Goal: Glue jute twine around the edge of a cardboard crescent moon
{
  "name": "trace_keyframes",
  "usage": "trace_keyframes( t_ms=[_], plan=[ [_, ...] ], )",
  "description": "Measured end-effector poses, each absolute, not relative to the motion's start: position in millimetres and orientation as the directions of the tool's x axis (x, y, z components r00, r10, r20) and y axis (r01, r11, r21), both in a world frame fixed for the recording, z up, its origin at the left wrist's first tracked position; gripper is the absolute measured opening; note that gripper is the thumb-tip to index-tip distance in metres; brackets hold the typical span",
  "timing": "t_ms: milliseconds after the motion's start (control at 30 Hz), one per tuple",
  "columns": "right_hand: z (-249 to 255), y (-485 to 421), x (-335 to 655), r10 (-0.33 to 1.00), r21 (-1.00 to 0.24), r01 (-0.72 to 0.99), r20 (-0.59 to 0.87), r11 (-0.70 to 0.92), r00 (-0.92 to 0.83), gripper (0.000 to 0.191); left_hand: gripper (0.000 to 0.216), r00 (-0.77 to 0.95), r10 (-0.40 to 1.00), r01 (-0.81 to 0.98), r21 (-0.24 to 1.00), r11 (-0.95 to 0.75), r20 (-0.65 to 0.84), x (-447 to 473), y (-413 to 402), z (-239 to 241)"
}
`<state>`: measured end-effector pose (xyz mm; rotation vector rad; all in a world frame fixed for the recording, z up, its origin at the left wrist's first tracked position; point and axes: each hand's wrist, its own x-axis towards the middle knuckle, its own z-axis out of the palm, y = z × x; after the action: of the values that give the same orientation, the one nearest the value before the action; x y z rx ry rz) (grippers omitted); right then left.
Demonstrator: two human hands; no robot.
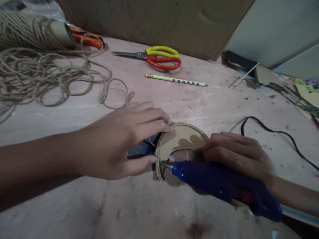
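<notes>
A curved cardboard piece lies flat on the table, with jute twine running along its outer edge. My left hand grips its left side: the fingers rest on the upper rim and the thumb presses against the twine. In my right hand is a blue hot glue gun, lying at a slant. Its metal nozzle points left and meets the twine edge close to my left thumb. A dark flat object is partly hidden beneath my left hand.
Loose twine and a twine roll lie at the left, near an orange tool. Scissors and a pencil are behind my hands. A cardboard box stands at the back; a black cord curves at right.
</notes>
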<state>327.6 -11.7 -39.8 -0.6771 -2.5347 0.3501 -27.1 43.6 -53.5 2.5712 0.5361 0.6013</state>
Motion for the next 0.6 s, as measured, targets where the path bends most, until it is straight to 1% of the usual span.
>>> trace_keyframes(
  t_ms=[100,167,300,367,467,600],
  plan=[
    [-44.1,-14.0,325.4,0.548,-0.374,0.411,0.429,0.832,-0.718,0.011,0.036,0.827,0.461,0.264,0.502,-0.824,0.323,-26.6,43.9,-53.6],
    [-45.4,-15.2,323.9,0.576,-0.384,0.434,0.461,0.815,-0.675,0.012,0.038,0.823,0.462,0.258,0.509,-0.821,0.329,-26.3,44.5,-54.0],
    [-42.3,-14.6,323.4,0.557,-0.365,0.430,0.413,0.826,-0.720,0.016,0.041,0.820,0.463,0.250,0.519,-0.817,0.335,-26.2,45.6,-54.4],
    [-40.9,-14.1,323.6,0.563,-0.368,0.436,0.400,0.821,-0.723,0.015,0.041,0.821,0.463,0.253,0.515,-0.819,0.333,-26.2,45.7,-54.1],
    [-41.5,-14.5,323.7,0.588,-0.391,0.444,0.446,0.806,-0.675,0.015,0.040,0.827,0.457,0.258,0.501,-0.826,0.328,-26.1,45.3,-53.8],
    [-45.0,-16.0,323.9,0.587,-0.382,0.451,0.432,0.807,-0.685,0.013,0.038,0.828,0.453,0.258,0.491,-0.832,0.332,-26.1,44.2,-54.5]
  ],
)
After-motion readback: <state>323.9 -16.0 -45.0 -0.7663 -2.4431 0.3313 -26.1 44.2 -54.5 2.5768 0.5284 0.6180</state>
